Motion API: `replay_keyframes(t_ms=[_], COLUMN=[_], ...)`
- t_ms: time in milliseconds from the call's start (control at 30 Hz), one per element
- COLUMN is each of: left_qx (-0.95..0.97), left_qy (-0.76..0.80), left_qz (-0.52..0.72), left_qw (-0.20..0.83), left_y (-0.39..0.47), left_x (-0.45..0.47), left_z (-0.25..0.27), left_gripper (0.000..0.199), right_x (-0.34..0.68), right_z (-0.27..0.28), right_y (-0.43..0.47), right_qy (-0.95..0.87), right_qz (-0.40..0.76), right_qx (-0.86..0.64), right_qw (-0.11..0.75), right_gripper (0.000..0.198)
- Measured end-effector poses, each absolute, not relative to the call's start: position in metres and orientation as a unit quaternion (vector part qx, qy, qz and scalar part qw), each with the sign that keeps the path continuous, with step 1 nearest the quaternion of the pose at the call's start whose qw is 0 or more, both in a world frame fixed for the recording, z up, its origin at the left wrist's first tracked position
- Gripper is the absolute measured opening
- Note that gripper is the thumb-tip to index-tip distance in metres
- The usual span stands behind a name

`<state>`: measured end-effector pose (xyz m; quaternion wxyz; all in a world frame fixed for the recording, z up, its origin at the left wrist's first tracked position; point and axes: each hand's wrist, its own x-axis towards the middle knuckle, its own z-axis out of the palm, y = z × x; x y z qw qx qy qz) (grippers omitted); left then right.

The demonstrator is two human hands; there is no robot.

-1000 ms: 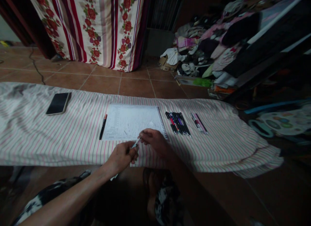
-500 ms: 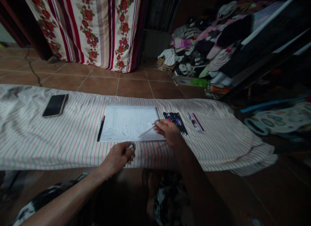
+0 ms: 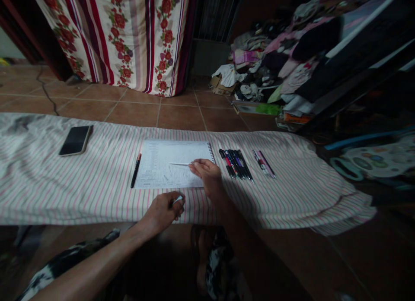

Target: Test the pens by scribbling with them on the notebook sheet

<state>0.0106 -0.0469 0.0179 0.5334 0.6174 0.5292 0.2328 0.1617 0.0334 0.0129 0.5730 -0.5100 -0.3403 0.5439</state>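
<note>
Striped cloth (image 3: 65, 184), soft and wrinkled in pink and white lines, spreads across the terracotta tile floor (image 3: 181, 115) and carries a flat spiral-bound notebook (image 3: 173, 165), a glossy dark phone (image 3: 75, 140) and a tight row of slim pens (image 3: 236, 163). Over the paper page the right hand (image 3: 207, 173) pinches a thin white pen (image 3: 179, 164), its tip lying on the sheet. At the cloth's near edge the left hand (image 3: 162, 212) curls closed around a small pale cap (image 3: 178, 200).
</note>
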Motion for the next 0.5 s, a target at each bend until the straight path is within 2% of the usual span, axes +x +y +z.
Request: replay_keyframes(t_ms=[233,500], left_qx=[0.638,0.625], left_qy=[0.524,0.54], left_qz=[0.23,0.247], left_qw=[0.516,0.507], left_y=[-0.048,-0.044], left_x=[0.009,0.001], left_z=[0.019,0.021], left_gripper=[0.029,0.028], right_x=[0.133,0.125], right_z=[-0.002,-0.011], right_y=[0.036,0.04], right_qy=[-0.357,-0.354], right_qz=[0.554,0.561], right_qx=[-0.501,-0.51], right_qw=[0.561,0.548], right_gripper=[0.01,0.012])
